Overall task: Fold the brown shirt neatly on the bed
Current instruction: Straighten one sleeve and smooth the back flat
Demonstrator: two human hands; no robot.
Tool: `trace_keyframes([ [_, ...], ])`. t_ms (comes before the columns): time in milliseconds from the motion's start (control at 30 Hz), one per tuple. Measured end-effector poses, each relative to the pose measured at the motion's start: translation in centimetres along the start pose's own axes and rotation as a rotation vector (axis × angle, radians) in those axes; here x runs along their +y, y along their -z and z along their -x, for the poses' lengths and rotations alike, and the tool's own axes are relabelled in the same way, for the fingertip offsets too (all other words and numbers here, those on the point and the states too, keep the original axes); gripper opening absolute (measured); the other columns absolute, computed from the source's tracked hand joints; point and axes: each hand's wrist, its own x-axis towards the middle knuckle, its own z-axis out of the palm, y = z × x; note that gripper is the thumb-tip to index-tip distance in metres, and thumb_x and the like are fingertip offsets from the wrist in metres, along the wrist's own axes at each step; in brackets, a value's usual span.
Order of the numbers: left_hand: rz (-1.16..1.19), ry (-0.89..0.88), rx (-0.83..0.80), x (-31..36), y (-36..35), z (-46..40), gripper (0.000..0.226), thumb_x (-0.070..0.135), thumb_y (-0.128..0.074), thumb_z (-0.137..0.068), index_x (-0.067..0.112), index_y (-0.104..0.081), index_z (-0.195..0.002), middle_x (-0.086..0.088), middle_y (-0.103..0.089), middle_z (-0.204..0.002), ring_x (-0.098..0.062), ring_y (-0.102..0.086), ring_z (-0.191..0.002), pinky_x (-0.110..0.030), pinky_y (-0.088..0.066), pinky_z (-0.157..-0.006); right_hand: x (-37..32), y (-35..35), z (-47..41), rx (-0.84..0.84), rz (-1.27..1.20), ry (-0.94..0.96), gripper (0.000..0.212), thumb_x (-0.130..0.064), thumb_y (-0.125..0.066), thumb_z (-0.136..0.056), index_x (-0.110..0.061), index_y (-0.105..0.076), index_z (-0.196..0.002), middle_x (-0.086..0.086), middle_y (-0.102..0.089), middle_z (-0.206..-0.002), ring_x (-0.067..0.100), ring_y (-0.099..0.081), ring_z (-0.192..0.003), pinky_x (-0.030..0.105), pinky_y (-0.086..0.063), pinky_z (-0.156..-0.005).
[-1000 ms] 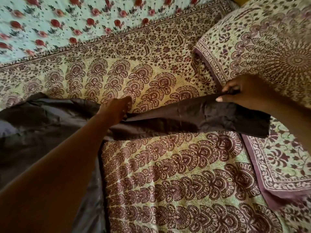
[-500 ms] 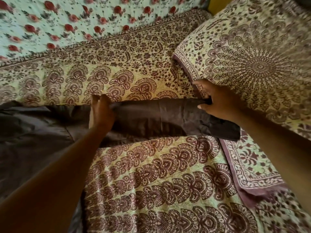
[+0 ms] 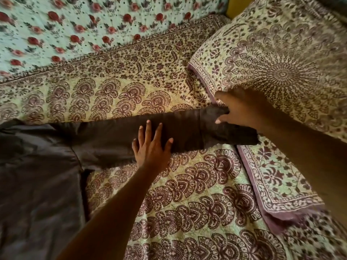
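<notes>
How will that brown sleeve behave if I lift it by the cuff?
Probably floppy: the sleeve lies flat and creased on the bedspread. It looks thin, so likely light. It should sag between the right hand gripping the cuff and the left hand pressing mid-sleeve.

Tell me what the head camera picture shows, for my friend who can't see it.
A person smooths a brown shirt on a bed: the left hand presses flat on its stretched-out sleeve, and the right hand grips the sleeve's cuff end. The patterned bedspread lies under the shirt, and a matching pillow sits on the right.
</notes>
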Motion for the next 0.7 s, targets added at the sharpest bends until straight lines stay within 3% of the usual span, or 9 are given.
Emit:
trace_keyframes([
  [167, -0.119, 0.019, -0.088, 0.6, -0.5, -0.2, 0.080, 0.081, -0.023, -0.092, 0.049, 0.006, -0.159, 0.009, 0.024, -0.169, -0.033, 0.021, -0.156, -0.067, 0.005, -0.120, 0.7, 0.0, 0.6, 0.048, 0.074, 0.017, 0.063, -0.029, -0.087, -0.078, -0.016, -0.047, -0.124, 0.010, -0.055, -0.087, 0.037, -0.068, -0.081, 0.039, -0.056, -0.065],
  [367, -0.116, 0.058, -0.093, 1.6, -1.4, -0.9, 0.085, 0.089, -0.022, -0.086, 0.054, 0.011, -0.156, 0.010, 0.029, -0.167, -0.033, 0.023, -0.156, -0.068, 0.006, -0.120, 1.0, -1.8, 1.5, 0.162, 0.215, -0.040, 0.035, -0.013, -0.077, -0.084, -0.003, -0.058, -0.113, 0.023, -0.056, -0.116, 0.044, -0.068, -0.079, 0.043, -0.057, -0.064],
  [467, -0.112, 0.078, -0.117, 1.6, -1.6, -1.1, 0.086, 0.090, -0.025, -0.084, 0.058, 0.013, -0.154, 0.012, 0.031, -0.166, -0.031, 0.025, -0.155, -0.066, 0.006, -0.120, -0.5, -3.3, 2.9, 0.344, 0.352, -0.073, 0.007, -0.005, -0.063, -0.082, -0.007, -0.065, -0.089, 0.017, -0.060, -0.103, 0.039, -0.065, -0.088, 0.041, -0.053, -0.065],
  [500, -0.108, 0.083, -0.145, 1.6, -1.4, -1.2, 0.087, 0.091, -0.028, -0.084, 0.059, 0.013, -0.153, 0.013, 0.032, -0.166, -0.030, 0.026, -0.155, -0.066, 0.007, -0.120, -1.3, -3.7, 3.3, 0.442, 0.373, -0.072, 0.007, -0.004, -0.059, -0.084, -0.009, -0.064, -0.084, 0.014, -0.061, -0.100, 0.037, -0.065, -0.092, 0.042, -0.053, -0.070],
  [600, 0.012, 0.106, -0.209, 1.3, -0.4, -2.1, 0.081, 0.083, -0.045, -0.086, 0.064, -0.003, -0.153, 0.018, 0.021, -0.169, -0.025, 0.020, -0.157, -0.061, 0.006, -0.121, -4.7, -4.9, 4.1, 0.584, 0.295, -0.056, 0.017, -0.008, -0.049, -0.096, -0.011, -0.064, -0.105, 0.013, -0.064, -0.121, 0.035, -0.059, -0.115, 0.051, -0.044, -0.092],
  [633, 0.105, 0.108, -0.222, 0.6, 0.1, -2.6, 0.072, 0.075, -0.051, -0.089, 0.065, -0.017, -0.151, 0.019, 0.010, -0.170, -0.023, 0.012, -0.158, -0.058, 0.003, -0.124, -6.3, -5.1, 4.1, 0.537, 0.213, -0.025, 0.025, -0.011, -0.046, -0.096, -0.009, -0.062, -0.115, 0.014, -0.062, -0.128, 0.036, -0.056, -0.121, 0.052, -0.041, -0.096],
  [700, 0.473, 0.085, -0.197, -1.7, 1.4, -3.3, 0.048, 0.059, -0.062, -0.090, 0.060, -0.051, -0.137, 0.014, -0.019, -0.170, -0.022, -0.011, -0.158, -0.052, -0.011, -0.127, -9.7, -5.8, 3.6, 0.283, -0.010, 0.058, 0.039, -0.020, -0.044, -0.098, -0.009, -0.057, -0.134, 0.013, -0.056, -0.140, 0.035, -0.049, -0.133, 0.054, -0.041, -0.100],
])
